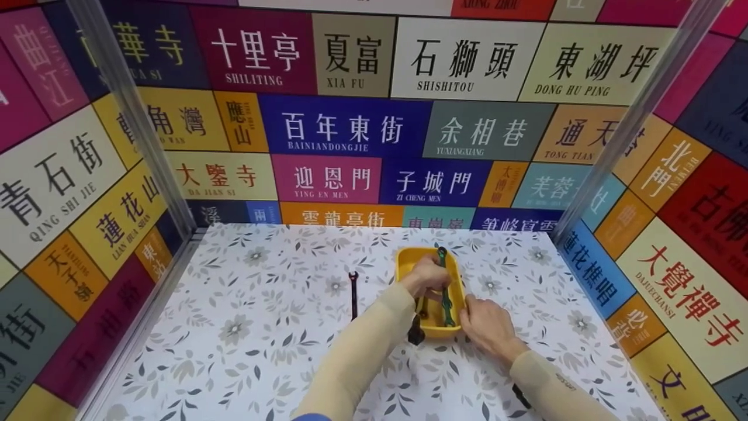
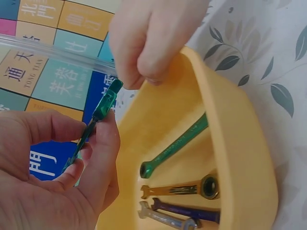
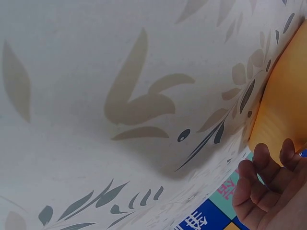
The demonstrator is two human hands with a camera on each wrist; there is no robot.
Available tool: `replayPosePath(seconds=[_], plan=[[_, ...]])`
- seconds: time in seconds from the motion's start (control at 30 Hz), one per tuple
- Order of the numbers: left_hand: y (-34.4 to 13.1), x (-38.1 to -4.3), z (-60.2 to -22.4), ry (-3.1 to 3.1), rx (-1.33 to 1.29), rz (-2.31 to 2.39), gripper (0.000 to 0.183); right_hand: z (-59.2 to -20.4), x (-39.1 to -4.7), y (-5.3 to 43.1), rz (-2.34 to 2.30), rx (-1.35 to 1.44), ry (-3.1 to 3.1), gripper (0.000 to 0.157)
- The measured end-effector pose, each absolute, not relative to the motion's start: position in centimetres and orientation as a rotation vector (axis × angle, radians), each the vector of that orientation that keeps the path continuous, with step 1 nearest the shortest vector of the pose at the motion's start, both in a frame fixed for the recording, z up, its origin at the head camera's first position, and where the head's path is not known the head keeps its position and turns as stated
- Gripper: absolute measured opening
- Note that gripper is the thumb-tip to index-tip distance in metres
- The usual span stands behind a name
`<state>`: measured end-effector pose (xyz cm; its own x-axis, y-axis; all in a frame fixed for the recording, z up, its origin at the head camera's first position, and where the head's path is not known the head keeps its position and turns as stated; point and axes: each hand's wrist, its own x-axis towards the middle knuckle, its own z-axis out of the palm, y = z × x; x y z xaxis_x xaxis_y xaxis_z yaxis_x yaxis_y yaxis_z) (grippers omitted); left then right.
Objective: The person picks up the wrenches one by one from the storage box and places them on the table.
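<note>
In the head view my left hand is above a yellow bin. Its thumb and fingers pinch a green wrench, which stands tilted in the left wrist view. Inside the bin lie a second green wrench, a gold wrench, a purple wrench and a silver wrench. My right hand grips the bin's right rim; its curled fingers show against the bin's outer wall. Part of the bin is hidden behind my left hand and forearm.
A dark reddish wrench lies on the table left of the bin. The table has a leaf-patterned white cover. Walls of coloured sign panels enclose it at the back and sides, with clear posts at the corners.
</note>
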<state>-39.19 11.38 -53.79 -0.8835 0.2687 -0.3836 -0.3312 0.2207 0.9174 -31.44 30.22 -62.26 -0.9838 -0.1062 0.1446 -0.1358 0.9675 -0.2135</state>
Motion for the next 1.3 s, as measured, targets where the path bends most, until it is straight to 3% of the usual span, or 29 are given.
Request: replayPosePath(seconds=[0.17, 0.53, 0.8, 1.0, 1.3], plan=[[11.1, -38.7, -52.9, 2.031, -0.045, 1.756, 0.037, -62.2, -31.5, 30.4, 0.340, 0.185, -2.986, 0.020], [9.3, -38.7, -52.1, 1.958, 0.036, 1.804, 0.061, -62.1, -31.4, 30.4, 0.330, 0.176, -2.968, 0.017], [7.2, -39.2, -52.3, 1.917, 0.096, 1.787, 0.049, -62.0, -31.4, 30.3, 0.355, 0.170, -2.995, 0.019], [6.2, -39.4, -52.2, 1.928, 0.048, 1.756, 0.063, -62.0, -31.3, 30.3, 0.355, 0.176, -2.999, 0.019], [4.9, -39.5, -52.8, 1.959, 0.071, 1.765, 0.060, -62.1, -31.2, 30.2, 0.349, 0.208, -2.951, 0.017]])
